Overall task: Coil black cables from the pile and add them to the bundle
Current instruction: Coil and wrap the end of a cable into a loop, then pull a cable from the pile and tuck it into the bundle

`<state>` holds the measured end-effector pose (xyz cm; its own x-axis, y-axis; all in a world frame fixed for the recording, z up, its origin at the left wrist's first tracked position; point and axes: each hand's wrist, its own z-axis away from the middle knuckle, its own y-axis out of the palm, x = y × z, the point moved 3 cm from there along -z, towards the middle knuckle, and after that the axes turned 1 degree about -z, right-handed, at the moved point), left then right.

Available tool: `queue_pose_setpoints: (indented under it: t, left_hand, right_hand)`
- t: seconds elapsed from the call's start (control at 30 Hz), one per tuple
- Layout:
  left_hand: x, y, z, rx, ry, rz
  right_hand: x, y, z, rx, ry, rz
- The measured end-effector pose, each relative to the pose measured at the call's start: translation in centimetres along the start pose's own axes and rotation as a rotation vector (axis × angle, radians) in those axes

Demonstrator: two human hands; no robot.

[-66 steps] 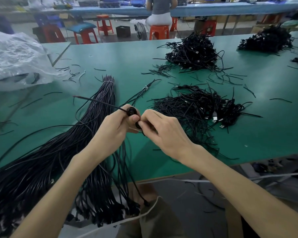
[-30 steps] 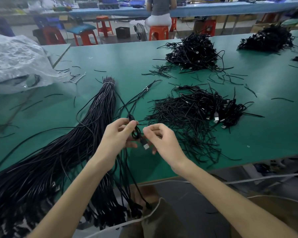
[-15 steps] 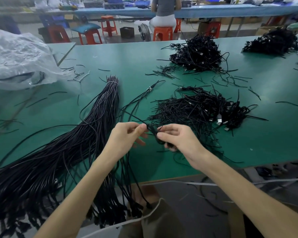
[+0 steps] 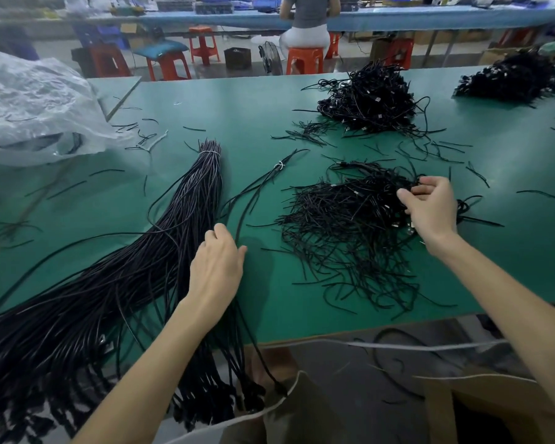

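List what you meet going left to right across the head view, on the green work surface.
Clear plastic bag → tied cable bundle → left hand → tangled cable pile → right hand at its right edge → far-right cable heap.

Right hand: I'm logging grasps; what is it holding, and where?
The right hand pinches black cable strands at the far top of the nearest pile, between thumb and fingertips.

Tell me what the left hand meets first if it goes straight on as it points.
Probably the thin tied strand of cables, just beyond the fingertips of the left hand. The big bundle lies slightly left of that line; the hand's height is unclear.
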<state>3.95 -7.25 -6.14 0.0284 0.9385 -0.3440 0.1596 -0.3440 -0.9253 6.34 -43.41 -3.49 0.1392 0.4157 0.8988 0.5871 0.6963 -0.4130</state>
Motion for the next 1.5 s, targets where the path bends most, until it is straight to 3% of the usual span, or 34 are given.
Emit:
queue_pose_setpoints:
  t: [0.2,0.37,0.43,0.53,0.6,0.7,0.8,0.93,1.0,1.13,1.3,1.4,1.5]
  left_hand:
    - [0.2,-1.0,-1.5,0.176,-0.064,-0.108]
    - [-0.6,-1.6,-2.4,0.250,0.004,-0.276]
    - [-0.5,-1.7,-2.8,0.248,0.015,-0.178]
    - [-0.6,-2.1,-3.0,0.320,-0.042,0.197]
    - [-1.3,-2.6,-2.8,0.366,-0.053,0.414]
    - [-2.9,-3.3,-2.3,0.367,-0.036,0.589]
    - [-3.2,-3.8,-2.4,0.289,-0.071,0.703]
    - [-1.3,-4.7,-2.8,0.129,-0.134,0.775]
    - [-0.6,-4.6,-2.5,0.146,-0.140,0.847]
    - [-0.8,-3.4,-0.5,0.363,-0.010,1.006]
    - [-0.7,-1.5,2.4,0.804,0.255,1.098]
    - [0.0,-1.4,3.3,0.929,0.242,1.299]
    - [1.1,-2.0,2.9,0.891,0.118,1.622]
  right_hand:
    - [-0.2,2.2,1.4,0.081,-0.213,0.320]
    - [0.2,3.2,2.8,0.073,-0.319,0.555]
    - [0.8,3.6,4.0,0.046,-0.401,0.595]
    - [2.5,4.8,6.8,0.030,-0.596,0.559]
    - [3.7,6.3,9.2,0.209,-0.640,0.434]
    - [5.5,9.2,12.9,0.619,-0.371,0.015]
    - [7.1,11.6,16.5,0.894,0.008,-0.356]
    - [7.8,11.9,19.0,0.993,0.124,-0.528]
    - [8.0,11.6,19.7,1.031,0.104,-0.577]
    - [9.6,11.1,19.6,1.015,0.140,-0.818]
    - [10.7,10.9,17.0,0.799,0.132,-0.828]
    - [10.2,11.0,15.8,0.686,0.213,-0.934]
    - [9.0,11.1,15.4,0.586,0.332,-0.954]
